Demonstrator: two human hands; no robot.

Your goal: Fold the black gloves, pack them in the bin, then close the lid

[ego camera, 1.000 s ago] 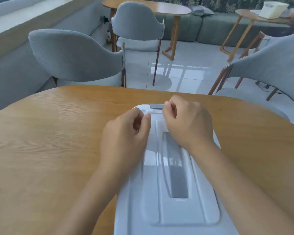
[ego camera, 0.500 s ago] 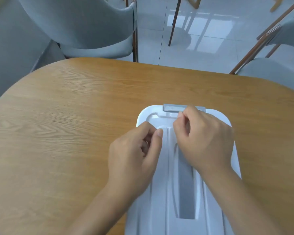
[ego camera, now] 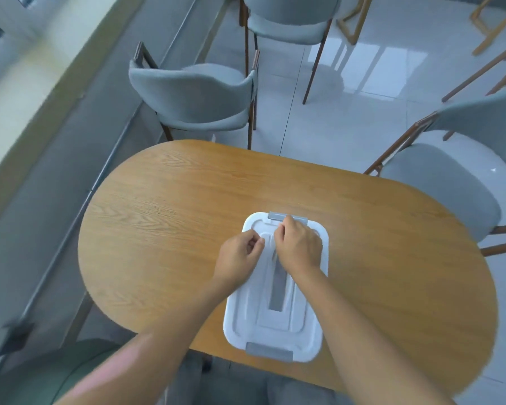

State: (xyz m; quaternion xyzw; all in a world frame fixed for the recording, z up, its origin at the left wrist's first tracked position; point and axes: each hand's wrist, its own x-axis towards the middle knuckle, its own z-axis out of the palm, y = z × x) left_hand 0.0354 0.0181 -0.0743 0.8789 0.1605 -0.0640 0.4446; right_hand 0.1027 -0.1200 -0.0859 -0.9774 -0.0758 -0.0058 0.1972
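A white plastic bin (ego camera: 275, 325) stands on the wooden table (ego camera: 164, 229) with its lid on. The lid has a grey strip down the middle. One grey latch (ego camera: 301, 219) sits at the far end and another grey latch (ego camera: 269, 350) at the near end. My left hand (ego camera: 238, 255) is over the lid's far left corner with its fingers curled, and nothing shows in it. My right hand (ego camera: 298, 247) is over the far end with curled fingers, and its fingertips are at the far latch. No black gloves are in view.
A grey chair (ego camera: 193, 92) stands behind the table's far left edge. A second grey chair (ego camera: 450, 185) is at the right, and a third grey chair (ego camera: 287, 16) stands further back. A window ledge runs along the left. The bin sits near the table's front edge.
The view has pulled up and back, so the whole table and bin now show. Both hands stay curled at the far end of the lid, by the far latch.
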